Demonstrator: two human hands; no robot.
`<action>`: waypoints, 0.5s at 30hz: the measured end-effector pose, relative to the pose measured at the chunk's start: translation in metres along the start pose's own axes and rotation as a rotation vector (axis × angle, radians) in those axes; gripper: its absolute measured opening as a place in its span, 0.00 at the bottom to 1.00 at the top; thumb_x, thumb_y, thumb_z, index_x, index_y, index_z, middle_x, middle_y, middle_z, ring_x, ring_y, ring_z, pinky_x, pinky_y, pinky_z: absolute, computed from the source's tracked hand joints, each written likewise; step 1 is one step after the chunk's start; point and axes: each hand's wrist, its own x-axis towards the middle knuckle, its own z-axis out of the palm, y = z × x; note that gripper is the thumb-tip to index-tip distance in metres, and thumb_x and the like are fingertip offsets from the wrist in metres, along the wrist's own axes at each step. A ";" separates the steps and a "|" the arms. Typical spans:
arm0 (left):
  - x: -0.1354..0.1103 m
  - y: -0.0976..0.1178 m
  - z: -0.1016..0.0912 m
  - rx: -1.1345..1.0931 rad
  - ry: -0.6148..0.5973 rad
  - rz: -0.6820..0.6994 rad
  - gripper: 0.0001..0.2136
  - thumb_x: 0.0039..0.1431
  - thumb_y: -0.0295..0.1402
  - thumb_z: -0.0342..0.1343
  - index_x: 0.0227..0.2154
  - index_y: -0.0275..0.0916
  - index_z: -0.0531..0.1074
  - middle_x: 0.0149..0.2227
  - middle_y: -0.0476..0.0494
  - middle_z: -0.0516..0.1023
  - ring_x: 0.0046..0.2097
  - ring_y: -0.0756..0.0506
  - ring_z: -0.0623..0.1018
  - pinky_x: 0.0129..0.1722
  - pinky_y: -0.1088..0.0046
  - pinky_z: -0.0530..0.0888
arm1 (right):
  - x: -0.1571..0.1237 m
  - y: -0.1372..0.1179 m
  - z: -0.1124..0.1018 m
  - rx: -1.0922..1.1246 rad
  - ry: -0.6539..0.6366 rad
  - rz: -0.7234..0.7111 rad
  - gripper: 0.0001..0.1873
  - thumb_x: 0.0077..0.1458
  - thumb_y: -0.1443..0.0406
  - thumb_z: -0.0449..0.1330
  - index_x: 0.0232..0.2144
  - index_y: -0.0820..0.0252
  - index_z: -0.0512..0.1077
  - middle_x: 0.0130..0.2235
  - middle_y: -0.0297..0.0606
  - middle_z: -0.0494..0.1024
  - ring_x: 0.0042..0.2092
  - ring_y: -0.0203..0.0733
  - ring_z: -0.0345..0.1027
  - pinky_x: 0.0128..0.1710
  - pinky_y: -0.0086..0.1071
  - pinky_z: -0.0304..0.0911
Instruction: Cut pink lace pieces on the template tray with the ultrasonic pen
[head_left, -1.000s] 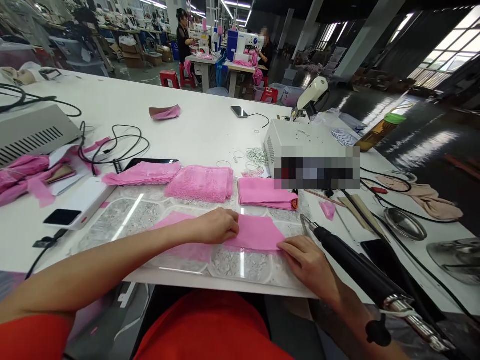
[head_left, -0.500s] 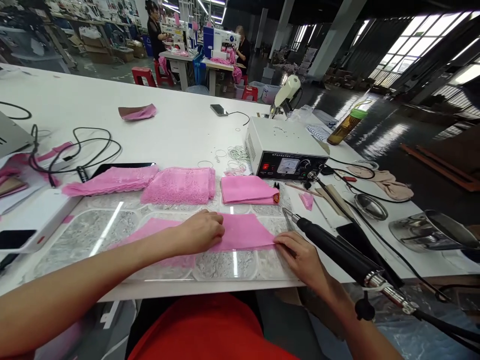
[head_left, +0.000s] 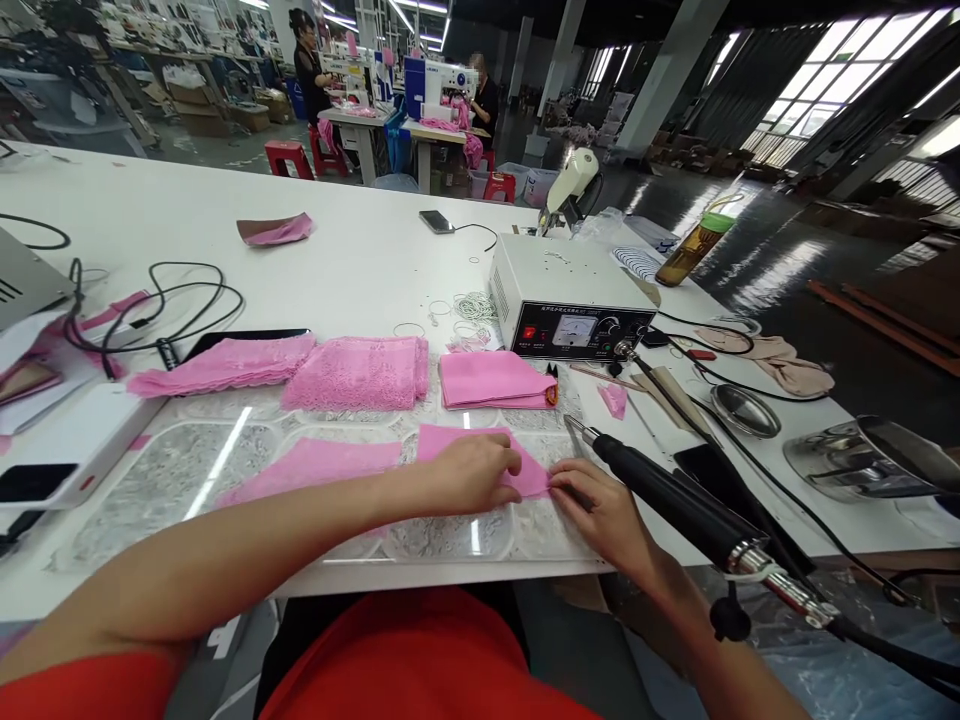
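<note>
A smooth pink fabric piece (head_left: 450,440) lies flat on a clear patterned mat (head_left: 450,538) near the table's front edge. Across its middle rests my left hand (head_left: 476,472), fingers curled down onto the cloth; whether anything is inside them is hidden. My right hand (head_left: 596,500) pinches the right corner of this piece between thumb and fingers. To the left, partly under my left forearm, is a paler, thinner pink piece (head_left: 315,468). Behind sit a folded pink stack (head_left: 495,380), a pink lace stack (head_left: 356,375) and a scallop-edged pink stack (head_left: 225,362).
A black pen-like tool (head_left: 667,490) on a cable points toward my right hand. A control box (head_left: 574,290) with a dial stands behind it. A metal cup (head_left: 862,460), a lid (head_left: 746,410) and a bottle (head_left: 694,250) are at right; black cables (head_left: 157,300) at left.
My left hand has slid to the right over the pink fabric, uncovering its left end. My right hand stays at the corner.
</note>
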 end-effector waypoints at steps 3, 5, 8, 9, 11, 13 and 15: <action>0.015 0.006 0.013 -0.023 -0.037 -0.019 0.15 0.53 0.40 0.64 0.40 0.37 0.75 0.39 0.43 0.76 0.39 0.43 0.77 0.33 0.72 0.68 | 0.000 0.000 0.000 0.005 0.007 -0.001 0.07 0.57 0.72 0.57 0.33 0.57 0.73 0.37 0.39 0.77 0.39 0.39 0.74 0.39 0.32 0.71; 0.020 0.006 0.019 -0.041 -0.041 -0.037 0.14 0.53 0.40 0.64 0.39 0.37 0.75 0.37 0.44 0.75 0.37 0.43 0.77 0.32 0.72 0.68 | -0.001 0.000 0.000 0.010 0.011 -0.002 0.07 0.57 0.72 0.57 0.33 0.57 0.73 0.37 0.39 0.77 0.39 0.39 0.74 0.40 0.31 0.71; 0.023 0.004 0.024 -0.069 -0.023 -0.058 0.07 0.56 0.35 0.61 0.35 0.37 0.75 0.35 0.45 0.75 0.36 0.45 0.76 0.31 0.73 0.67 | -0.001 0.000 0.000 0.019 0.014 0.002 0.07 0.58 0.72 0.56 0.33 0.57 0.72 0.37 0.39 0.77 0.39 0.39 0.73 0.39 0.31 0.70; 0.023 0.003 0.025 -0.077 -0.017 -0.054 0.05 0.56 0.33 0.59 0.33 0.37 0.75 0.35 0.45 0.75 0.35 0.45 0.76 0.30 0.73 0.66 | -0.001 0.001 0.000 0.021 0.015 0.006 0.07 0.58 0.72 0.56 0.33 0.57 0.72 0.37 0.39 0.77 0.39 0.39 0.73 0.40 0.31 0.70; 0.023 0.002 0.025 -0.093 -0.010 -0.039 0.04 0.56 0.29 0.56 0.30 0.37 0.75 0.34 0.45 0.74 0.35 0.46 0.75 0.30 0.74 0.65 | -0.002 0.001 0.000 0.026 0.018 0.014 0.06 0.58 0.72 0.56 0.32 0.57 0.72 0.37 0.39 0.77 0.39 0.39 0.73 0.40 0.32 0.70; 0.024 0.001 0.025 -0.126 -0.005 -0.031 0.05 0.56 0.26 0.55 0.29 0.37 0.76 0.33 0.46 0.74 0.34 0.47 0.74 0.30 0.74 0.65 | -0.003 0.001 0.001 0.030 0.018 0.022 0.06 0.58 0.71 0.56 0.32 0.57 0.72 0.37 0.39 0.77 0.40 0.40 0.73 0.40 0.32 0.71; 0.024 0.000 0.023 -0.189 -0.004 -0.039 0.05 0.54 0.25 0.55 0.27 0.37 0.76 0.31 0.46 0.74 0.34 0.47 0.73 0.30 0.75 0.65 | -0.003 0.001 0.001 0.033 0.014 0.030 0.06 0.58 0.71 0.56 0.32 0.57 0.72 0.37 0.40 0.77 0.40 0.40 0.73 0.40 0.33 0.71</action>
